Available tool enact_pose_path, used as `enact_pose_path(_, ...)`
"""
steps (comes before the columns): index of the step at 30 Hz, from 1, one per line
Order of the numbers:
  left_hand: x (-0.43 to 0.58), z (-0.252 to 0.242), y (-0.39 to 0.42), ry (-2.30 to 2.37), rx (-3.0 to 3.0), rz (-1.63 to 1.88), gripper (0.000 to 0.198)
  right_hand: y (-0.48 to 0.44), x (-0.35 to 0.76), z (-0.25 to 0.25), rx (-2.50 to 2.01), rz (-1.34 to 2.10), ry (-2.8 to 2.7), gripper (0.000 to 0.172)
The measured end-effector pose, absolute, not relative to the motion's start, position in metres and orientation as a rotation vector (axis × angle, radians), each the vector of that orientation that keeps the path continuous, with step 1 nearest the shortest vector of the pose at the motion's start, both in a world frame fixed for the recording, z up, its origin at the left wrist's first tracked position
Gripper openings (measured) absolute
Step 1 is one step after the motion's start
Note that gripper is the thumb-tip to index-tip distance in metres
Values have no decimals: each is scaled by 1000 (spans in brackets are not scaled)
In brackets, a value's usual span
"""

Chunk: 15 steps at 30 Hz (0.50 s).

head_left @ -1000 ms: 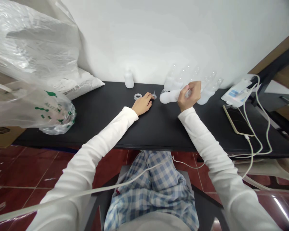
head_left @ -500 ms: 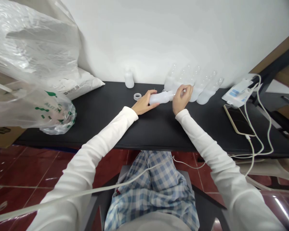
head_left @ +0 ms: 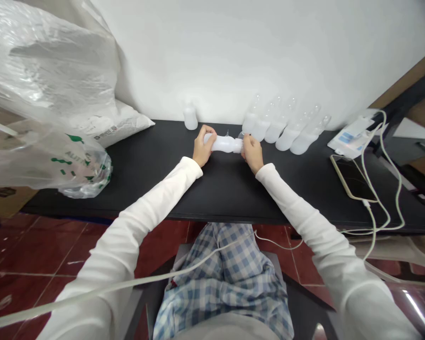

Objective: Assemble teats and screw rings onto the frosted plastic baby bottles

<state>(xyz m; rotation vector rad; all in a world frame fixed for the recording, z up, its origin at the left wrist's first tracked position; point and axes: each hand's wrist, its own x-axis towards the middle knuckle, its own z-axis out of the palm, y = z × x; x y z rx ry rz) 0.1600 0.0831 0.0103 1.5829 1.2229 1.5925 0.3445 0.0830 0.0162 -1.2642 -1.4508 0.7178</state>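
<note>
A frosted white bottle (head_left: 224,144) lies on its side between my hands, above the black table. Fingers of my left hand (head_left: 203,147) are wrapped round its base end. My right hand (head_left: 252,153) is closed at the other end, where a whitish ring-like collar (head_left: 238,145) shows round the neck. My right fingers partly cover that end. Just behind the bottle, a small clear pointed piece (head_left: 227,133) sticks up. Another clear piece is partly hidden behind my right hand.
Several frosted bottles with clear tops (head_left: 286,137) stand in a row by the wall. One bottle without such a top (head_left: 190,117) stands further left. At right lie a phone (head_left: 353,177), a white cable and a blue-white packet (head_left: 350,136). Plastic bags (head_left: 81,160) fill the left.
My right hand has moved left and closed at the bottle's neck. My left hand has shifted to its base. The loose white ring beside my left hand is out of sight.
</note>
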Motion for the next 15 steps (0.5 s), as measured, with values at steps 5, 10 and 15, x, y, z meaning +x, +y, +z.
enact_pose_path(5,163,13,84,1057,1415,1559,37,74,344,23,-1330,512,-1534,52)
enact_pose_path(10,153,21,90,1087,1202,1320,31,86,359,20,-1001,118,-1990,45)
enact_pose_path(15,138,23,102,1118,1125,1312,36,98,367,16,-637,-231,-2329,31)
